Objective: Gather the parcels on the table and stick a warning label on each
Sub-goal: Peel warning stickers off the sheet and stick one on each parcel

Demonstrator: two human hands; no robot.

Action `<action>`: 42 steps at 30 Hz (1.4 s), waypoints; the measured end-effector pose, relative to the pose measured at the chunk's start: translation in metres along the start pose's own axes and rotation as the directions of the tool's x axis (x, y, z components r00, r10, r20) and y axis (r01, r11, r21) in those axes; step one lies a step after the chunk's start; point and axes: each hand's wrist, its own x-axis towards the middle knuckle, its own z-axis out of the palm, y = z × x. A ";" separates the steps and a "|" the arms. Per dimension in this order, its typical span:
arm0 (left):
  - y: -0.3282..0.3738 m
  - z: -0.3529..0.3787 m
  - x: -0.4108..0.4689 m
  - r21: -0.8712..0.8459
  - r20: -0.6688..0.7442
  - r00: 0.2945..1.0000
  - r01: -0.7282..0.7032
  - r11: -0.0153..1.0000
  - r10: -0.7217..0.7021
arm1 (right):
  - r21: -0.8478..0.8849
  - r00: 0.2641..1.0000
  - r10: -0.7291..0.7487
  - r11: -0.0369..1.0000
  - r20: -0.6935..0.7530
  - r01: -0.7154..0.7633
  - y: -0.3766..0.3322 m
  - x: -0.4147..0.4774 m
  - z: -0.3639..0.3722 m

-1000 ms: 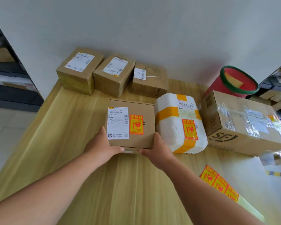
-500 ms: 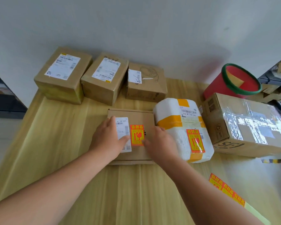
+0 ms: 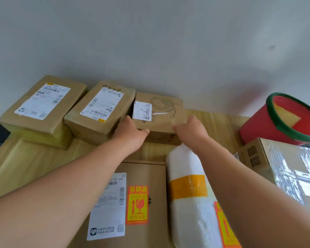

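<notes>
- Both hands have left the flat box (image 3: 150, 174), where they lay half a second ago, and have gone forward to the back row by the wall.
- My left hand (image 3: 131, 131) now grips the near left corner of the small box (image 3: 161, 113): thumb along its front top edge, fingers down the gap beside the middle box (image 3: 100, 108).
- My right hand (image 3: 190, 130) grips the near right corner of the same box, thumb pointing inward; its outline is blurred.
- Small box: on the table (image 3: 25, 163) against the wall, touching the middle box on its left. It carries a white slip but no warning label that I can see.
- Middle box and left box (image 3: 43, 108): placed as before, each with only a white shipping label showing.
- Flat box: lies where it did, under my forearms, warning label (image 3: 137, 204) on top.
- Foam parcel (image 3: 184, 161): unmoved, touching the flat box's right side, its own orange label (image 3: 224, 228) partly hidden by my right arm.
- Taped box (image 3: 284, 169) and red bin (image 3: 261, 126): unchanged at the right.
</notes>
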 end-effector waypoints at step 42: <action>-0.160 -0.118 -0.438 -0.384 -0.109 0.967 -0.256 0.887 0.232 | 0.599 0.991 0.028 0.794 0.133 -0.103 0.139 -0.461 0.053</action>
